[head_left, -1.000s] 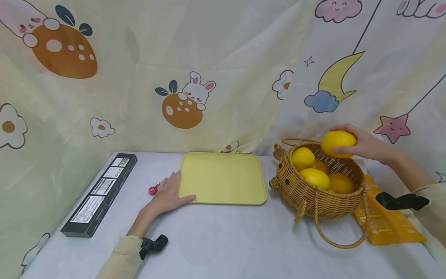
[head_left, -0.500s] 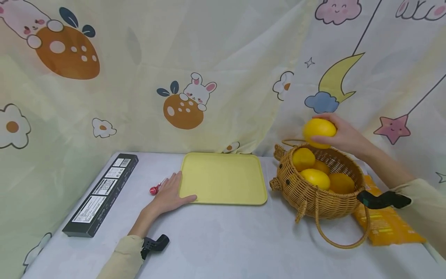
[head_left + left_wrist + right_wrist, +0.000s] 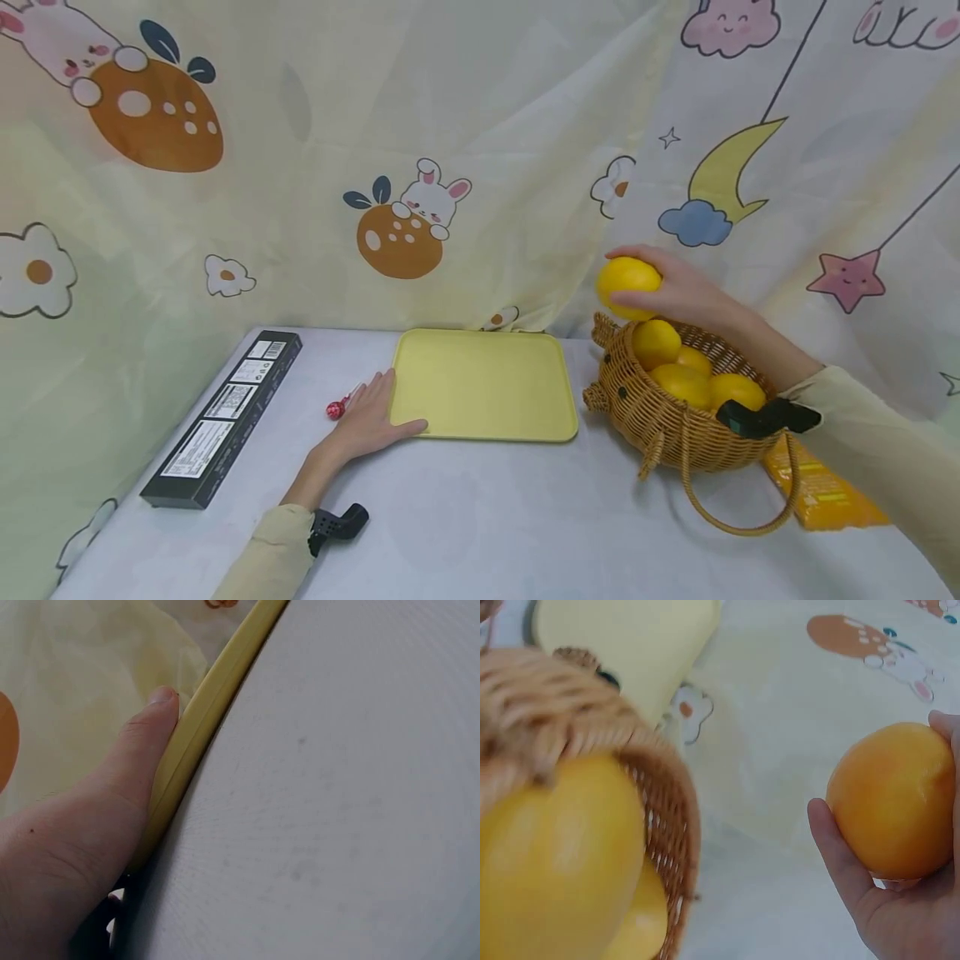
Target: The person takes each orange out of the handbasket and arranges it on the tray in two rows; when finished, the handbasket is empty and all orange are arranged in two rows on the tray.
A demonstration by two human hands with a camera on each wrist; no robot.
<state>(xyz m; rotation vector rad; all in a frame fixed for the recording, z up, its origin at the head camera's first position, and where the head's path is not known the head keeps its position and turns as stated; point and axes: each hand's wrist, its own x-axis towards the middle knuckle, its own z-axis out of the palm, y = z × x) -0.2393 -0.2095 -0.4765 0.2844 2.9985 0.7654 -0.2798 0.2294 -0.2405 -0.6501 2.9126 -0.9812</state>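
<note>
My right hand (image 3: 690, 292) holds a lemon (image 3: 628, 287) between thumb and fingers, raised above the left rim of a wicker basket (image 3: 645, 417). In the right wrist view the held lemon (image 3: 896, 801) looks rounded and yellow-orange, apart from the basket (image 3: 679, 795). Several similar yellow fruits (image 3: 681, 385) lie inside the basket. My left hand (image 3: 367, 421) rests with straight fingers at the left edge of a yellow tray (image 3: 483, 383), its thumb along the front rim. In the left wrist view the thumb (image 3: 139, 746) lies against the tray's rim (image 3: 202, 716).
A long black box (image 3: 225, 417) lies at the left of the white table (image 3: 510, 525). A red-wrapped lollipop (image 3: 335, 410) is beside my left hand. Right of the basket lies an orange packet (image 3: 832, 492), partly behind my right sleeve. A printed curtain (image 3: 510, 167) hangs behind.
My right hand has carried the lemon leftward, from above the basket's right back to above its left rim, and slightly up. My left hand stays at the tray.
</note>
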